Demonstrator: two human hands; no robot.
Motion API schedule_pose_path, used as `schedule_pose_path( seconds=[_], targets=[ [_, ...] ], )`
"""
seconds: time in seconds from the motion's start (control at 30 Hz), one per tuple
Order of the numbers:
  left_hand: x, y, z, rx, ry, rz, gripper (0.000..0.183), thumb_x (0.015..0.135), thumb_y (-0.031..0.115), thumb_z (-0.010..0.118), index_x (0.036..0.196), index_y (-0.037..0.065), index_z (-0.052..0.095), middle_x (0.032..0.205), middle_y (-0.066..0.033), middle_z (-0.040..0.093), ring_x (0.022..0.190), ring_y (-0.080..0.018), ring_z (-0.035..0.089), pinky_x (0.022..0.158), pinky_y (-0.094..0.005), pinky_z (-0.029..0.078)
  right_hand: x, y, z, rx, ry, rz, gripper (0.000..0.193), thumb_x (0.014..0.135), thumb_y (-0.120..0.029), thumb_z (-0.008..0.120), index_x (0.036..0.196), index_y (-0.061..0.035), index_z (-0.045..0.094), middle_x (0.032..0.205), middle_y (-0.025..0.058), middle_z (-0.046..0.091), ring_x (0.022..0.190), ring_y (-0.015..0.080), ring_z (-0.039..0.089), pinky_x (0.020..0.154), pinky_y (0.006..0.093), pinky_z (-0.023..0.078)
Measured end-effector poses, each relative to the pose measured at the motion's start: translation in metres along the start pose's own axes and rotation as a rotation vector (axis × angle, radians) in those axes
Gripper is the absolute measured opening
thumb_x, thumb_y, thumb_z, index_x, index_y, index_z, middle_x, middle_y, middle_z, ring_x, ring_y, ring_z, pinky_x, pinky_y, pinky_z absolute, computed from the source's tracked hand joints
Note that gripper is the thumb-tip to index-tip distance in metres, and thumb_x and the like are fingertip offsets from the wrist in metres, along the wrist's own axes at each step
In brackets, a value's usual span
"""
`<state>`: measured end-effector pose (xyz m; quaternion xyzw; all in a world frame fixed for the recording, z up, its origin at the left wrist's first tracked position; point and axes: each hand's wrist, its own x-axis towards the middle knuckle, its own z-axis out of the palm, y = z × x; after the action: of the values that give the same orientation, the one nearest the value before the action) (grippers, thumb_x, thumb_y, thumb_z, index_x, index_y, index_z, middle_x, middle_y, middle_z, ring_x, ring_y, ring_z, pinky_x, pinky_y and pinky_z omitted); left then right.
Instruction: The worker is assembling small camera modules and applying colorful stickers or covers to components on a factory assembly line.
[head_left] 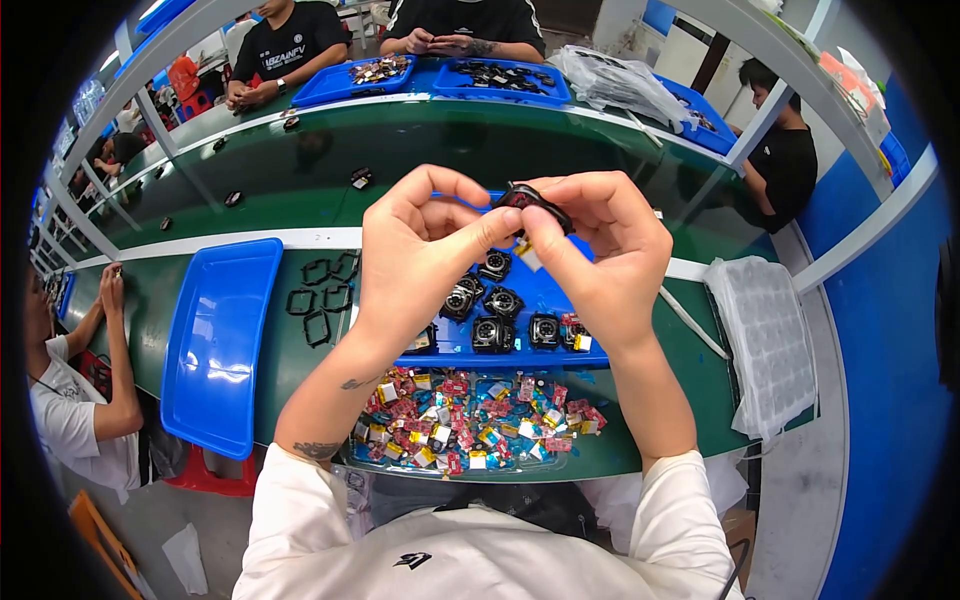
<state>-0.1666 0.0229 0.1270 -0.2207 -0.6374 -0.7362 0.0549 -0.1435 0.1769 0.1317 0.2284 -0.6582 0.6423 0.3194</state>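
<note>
Raised over a blue tray (560,290), both my hands pinch a black smartwatch case (548,196). My left hand (420,250) presses its thumb and fingers at the case's left end. From the other side my right hand (612,245) grips it, thumb underneath. A small white and yellow part (527,253) shows just below the case; whether it is attached I cannot tell. In the tray lie several more black watch cases (493,334). Nearer to me, a clear shallow tray is heaped with small red, yellow, white and blue electronic parts (465,420).
Left of the tray are several black square frames (317,328) and another blue tray (222,350). White padded plastic packaging (762,340) lies at the right. Beyond runs a green conveyor (420,140) carrying scattered watch cases, with co-workers across it and at left. Metal posts rise along the bench.
</note>
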Motion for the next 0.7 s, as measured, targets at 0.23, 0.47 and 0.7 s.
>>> schedule_pose_path(
  seconds=[0.23, 0.47, 0.7],
  targets=[
    [0.018, -0.021, -0.004, 0.063, -0.098, 0.048, 0.018, 0.083, 0.011, 0.071, 0.094, -0.002, 0.066, 0.083, -0.0058, 0.068, 0.076, -0.0070, 0.063, 0.068, -0.0198, 0.050, 0.017, -0.001, -0.024, -0.130, -0.215, 0.141, 0.017, 0.082, -0.005, 0.068, 0.096, 0.0026, 0.065, 0.085, 0.0088, 0.068, 0.073, 0.0111, 0.067, 0.064, 0.0232, 0.053],
    [0.127, -0.104, -0.032, 0.493, -0.020, -0.240, 0.025, 0.079, 0.026, 0.074, 0.085, 0.002, 0.073, 0.077, -0.0050, 0.070, 0.073, -0.0085, 0.063, 0.064, -0.0237, 0.045, 0.032, -0.012, -0.068, -0.412, 0.045, -0.026, 0.012, 0.081, -0.009, 0.066, 0.089, 0.0010, 0.066, 0.073, 0.0080, 0.068, 0.066, 0.0122, 0.067, 0.062, 0.0242, 0.053],
    [0.218, -0.227, -0.070, 0.743, -0.195, -0.584, 0.019, 0.072, 0.026, 0.079, 0.073, 0.008, 0.074, 0.065, -0.0013, 0.068, 0.056, -0.0079, 0.060, 0.051, -0.0235, 0.042, 0.029, -0.027, -0.079, -0.445, 0.057, -0.202, 0.009, 0.083, -0.008, 0.066, 0.086, -0.0002, 0.067, 0.074, 0.0036, 0.067, 0.067, 0.0087, 0.064, 0.064, 0.0210, 0.050]
  ],
)
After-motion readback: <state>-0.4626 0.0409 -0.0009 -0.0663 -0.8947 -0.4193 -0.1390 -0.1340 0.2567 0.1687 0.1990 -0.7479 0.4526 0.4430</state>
